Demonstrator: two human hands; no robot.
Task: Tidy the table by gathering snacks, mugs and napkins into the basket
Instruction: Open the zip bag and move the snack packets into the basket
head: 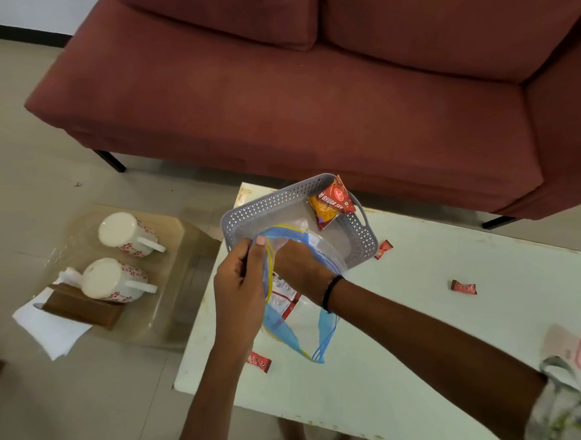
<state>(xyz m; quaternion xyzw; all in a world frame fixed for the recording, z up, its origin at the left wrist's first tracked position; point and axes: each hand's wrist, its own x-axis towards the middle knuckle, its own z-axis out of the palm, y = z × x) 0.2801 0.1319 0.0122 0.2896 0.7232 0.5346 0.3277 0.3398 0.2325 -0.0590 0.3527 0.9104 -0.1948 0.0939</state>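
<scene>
A grey perforated basket (276, 203) stands at the far left of the white table (427, 323), with a red snack packet (332, 201) leaning in its far corner. My left hand (239, 284) pinches the rim of a clear zip bag (298, 328) with blue and yellow edges, held over the basket's near edge. My right hand (300, 269) reaches inside the bag; its fingers are hidden. A white and red packet (284, 298) shows through the bag. Three small red sachets (383, 249) (463, 287) (259, 361) lie on the table.
Left of the table, a clear tray (167, 314) on the floor holds two upturned white mugs with red flowers (127, 230) (112, 279), a brown holder (82, 308) and white napkins (48, 330). A maroon sofa (303, 88) stands beyond the table.
</scene>
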